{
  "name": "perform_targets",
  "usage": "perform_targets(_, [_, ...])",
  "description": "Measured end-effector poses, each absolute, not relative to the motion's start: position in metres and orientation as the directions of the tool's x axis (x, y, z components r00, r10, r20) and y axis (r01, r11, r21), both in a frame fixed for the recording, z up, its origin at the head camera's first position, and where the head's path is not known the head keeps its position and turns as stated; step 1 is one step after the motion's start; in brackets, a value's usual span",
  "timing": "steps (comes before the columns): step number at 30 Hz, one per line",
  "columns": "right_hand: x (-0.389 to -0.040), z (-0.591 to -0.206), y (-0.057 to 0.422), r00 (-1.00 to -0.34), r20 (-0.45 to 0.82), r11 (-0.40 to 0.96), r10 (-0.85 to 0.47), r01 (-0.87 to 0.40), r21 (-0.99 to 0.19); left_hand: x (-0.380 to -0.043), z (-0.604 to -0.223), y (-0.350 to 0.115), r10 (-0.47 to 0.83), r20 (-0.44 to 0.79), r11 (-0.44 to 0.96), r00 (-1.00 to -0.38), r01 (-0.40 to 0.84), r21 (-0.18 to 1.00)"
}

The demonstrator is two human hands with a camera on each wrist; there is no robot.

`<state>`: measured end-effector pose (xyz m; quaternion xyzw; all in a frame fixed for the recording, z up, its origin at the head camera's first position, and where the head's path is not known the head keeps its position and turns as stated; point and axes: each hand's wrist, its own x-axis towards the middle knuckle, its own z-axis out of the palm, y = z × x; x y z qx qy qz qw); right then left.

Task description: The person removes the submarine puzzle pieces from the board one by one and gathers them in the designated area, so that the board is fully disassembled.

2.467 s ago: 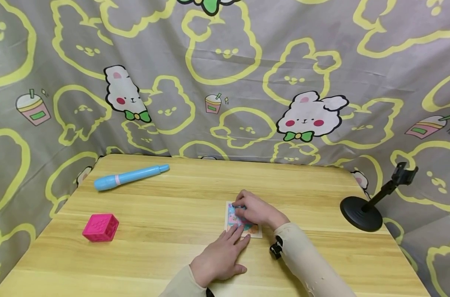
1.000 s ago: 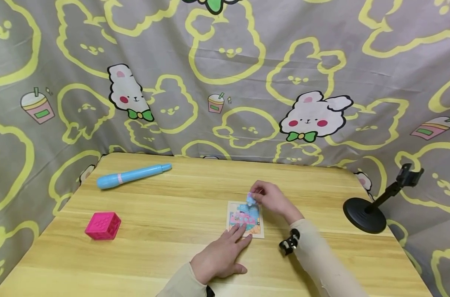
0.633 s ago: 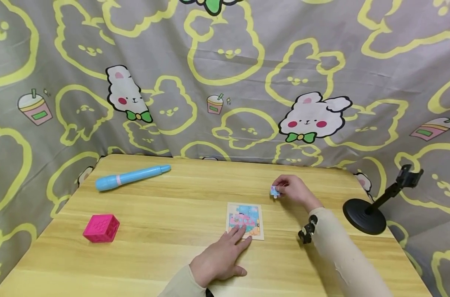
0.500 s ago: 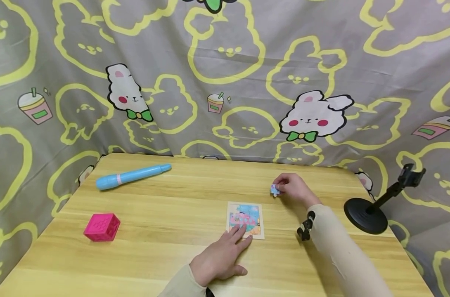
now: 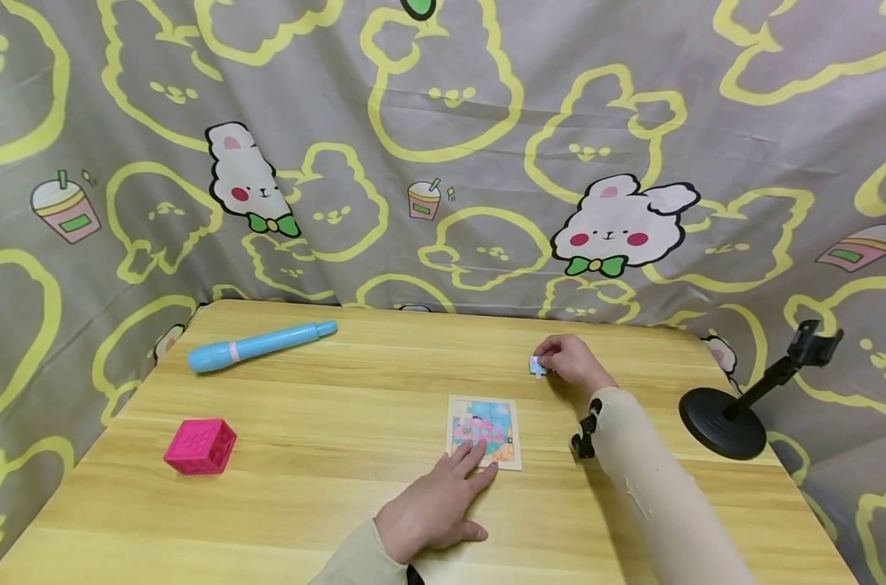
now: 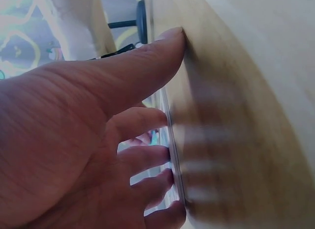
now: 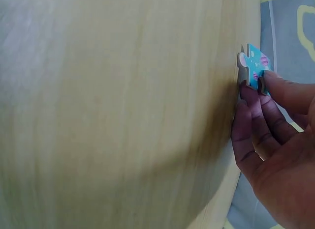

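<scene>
A small blue jigsaw piece (image 5: pixel 537 367) with pink marks is pinched between the thumb and fingers of my right hand (image 5: pixel 571 362). In the right wrist view the jigsaw piece (image 7: pixel 256 64) is tilted, close to the tabletop. Left of and nearer than that hand lies a square jigsaw puzzle (image 5: pixel 492 422) in a pale frame, with a pink, blue and orange picture. My left hand (image 5: pixel 432 504) lies with fingers spread, its fingertips resting on the puzzle's lower left part and hiding it. In the left wrist view the left hand (image 6: pixel 98 121) has its fingers extended to the puzzle's edge.
On the wooden table (image 5: pixel 326 504), a pink block (image 5: pixel 200 447) sits at the left. A light blue stick-shaped thing (image 5: pixel 262 347) lies at the back left. A black stand (image 5: pixel 724 422) with a clamp stands at the right edge. A patterned curtain (image 5: pixel 450 162) hangs behind.
My right hand lifted the jigsaw piece off the puzzle and carried it right and back. In the last half second it shifted slightly left. The left hand stays on the puzzle.
</scene>
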<state>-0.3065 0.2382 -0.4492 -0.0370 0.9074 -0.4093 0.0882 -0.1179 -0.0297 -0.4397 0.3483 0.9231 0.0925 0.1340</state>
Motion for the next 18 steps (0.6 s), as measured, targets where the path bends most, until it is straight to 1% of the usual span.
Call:
perform_targets(8, [-0.306,-0.448,0.239,-0.983,-0.103,0.708,-0.155,-0.038,-0.705,-0.117,-0.443,-0.030,0.668,-0.178,0.739,-0.722,0.618,0.267])
perform_targets(13, [-0.302,-0.445,0.245,-0.988,-0.077,0.746,-0.137,-0.051,-0.664,-0.117,-0.443,-0.030,0.666,-0.174,0.740,-0.726,0.614,0.275])
perform_targets(15, [-0.299,-0.442,0.245,-0.988,-0.055,0.753,-0.147,-0.076,-0.654,-0.117,-0.442,-0.029,0.665,-0.175,0.741,-0.726,0.613,0.274])
perform_targets(18, [-0.291,-0.436,0.238,-0.979,0.003,0.737,-0.203,-0.155,-0.658,-0.116,-0.441,-0.030,0.663,-0.176,0.744,-0.728,0.614,0.264])
